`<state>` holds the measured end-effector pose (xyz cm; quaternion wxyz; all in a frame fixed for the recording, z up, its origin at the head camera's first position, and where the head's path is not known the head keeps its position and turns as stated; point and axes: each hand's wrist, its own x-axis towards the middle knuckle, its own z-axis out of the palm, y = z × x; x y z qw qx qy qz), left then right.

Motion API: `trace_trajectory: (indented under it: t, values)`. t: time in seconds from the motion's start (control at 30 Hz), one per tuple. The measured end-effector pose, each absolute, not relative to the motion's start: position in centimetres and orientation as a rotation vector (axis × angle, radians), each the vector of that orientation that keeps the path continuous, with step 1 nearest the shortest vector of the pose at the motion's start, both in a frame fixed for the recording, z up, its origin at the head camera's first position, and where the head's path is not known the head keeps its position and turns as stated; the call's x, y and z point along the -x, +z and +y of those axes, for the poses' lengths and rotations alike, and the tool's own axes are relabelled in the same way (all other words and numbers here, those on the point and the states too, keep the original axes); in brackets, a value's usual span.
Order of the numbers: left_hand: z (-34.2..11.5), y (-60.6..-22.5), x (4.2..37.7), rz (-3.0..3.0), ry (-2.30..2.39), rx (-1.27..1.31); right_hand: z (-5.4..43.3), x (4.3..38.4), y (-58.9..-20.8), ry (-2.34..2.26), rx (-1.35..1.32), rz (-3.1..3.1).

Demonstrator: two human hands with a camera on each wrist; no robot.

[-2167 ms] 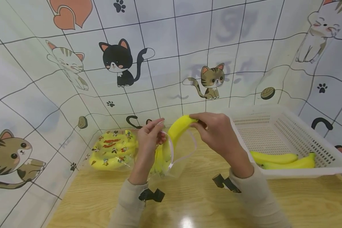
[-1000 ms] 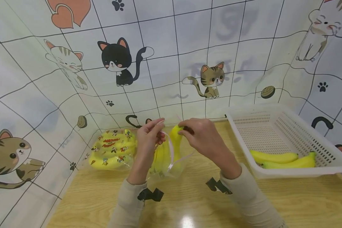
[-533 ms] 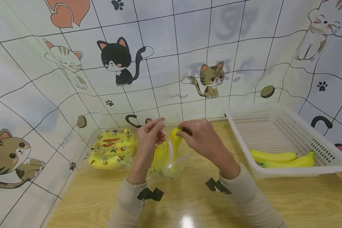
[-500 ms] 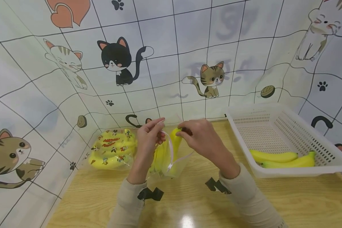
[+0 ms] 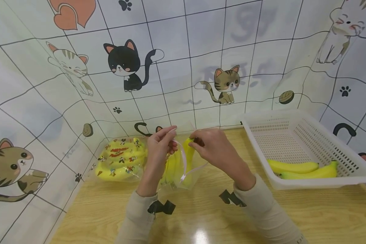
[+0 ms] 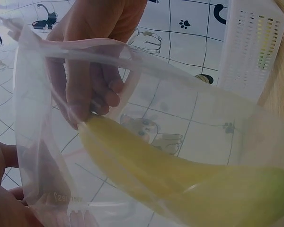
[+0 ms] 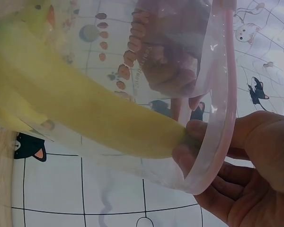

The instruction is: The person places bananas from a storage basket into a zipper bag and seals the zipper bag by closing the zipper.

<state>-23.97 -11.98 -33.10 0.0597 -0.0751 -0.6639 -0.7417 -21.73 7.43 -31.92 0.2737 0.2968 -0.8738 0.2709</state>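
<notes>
My left hand (image 5: pixel 158 147) pinches the pink-edged mouth of a clear zip bag (image 5: pixel 196 176), its pale slider (image 5: pixel 183 177) hanging below. Fingertips of my right hand (image 5: pixel 214 145) grip the tip of a yellow banana (image 5: pixel 189 154). In the right wrist view this banana (image 7: pixel 94 109) lies within the clear plastic, with my thumb and finger reaching past the pink rim. The left wrist view shows the banana (image 6: pixel 146 170) slanting down, its greenish end lowest. More bananas (image 5: pixel 170 167) show yellow through the bag beside it.
A white perforated basket (image 5: pixel 305 185) stands at the right, with two bananas (image 5: pixel 311 173) lying at its near side. To the left sits a printed clear bag (image 5: pixel 118 162) filled with yellow shapes. Behind the wooden table (image 5: pixel 213 210) hangs a cat-patterned sheet (image 5: pixel 183 67).
My right hand has moved left and down, lowering the banana from above the bag's mouth into it. During the last half second it barely shifts. The left hand keeps its place.
</notes>
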Motion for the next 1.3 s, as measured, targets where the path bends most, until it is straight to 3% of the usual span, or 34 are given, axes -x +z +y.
trace_trajectory:
  t: [0.5,1.3]
  values:
    - [-11.9,-32.9,23.7,-2.01,-2.253,0.222,7.1,21.7,-32.0,0.735,-0.81,-2.311]
    - [-12.6,-32.7,23.9,-2.007,-2.102,0.124,10.4,21.4,-30.9,0.902,-0.857,-2.122]
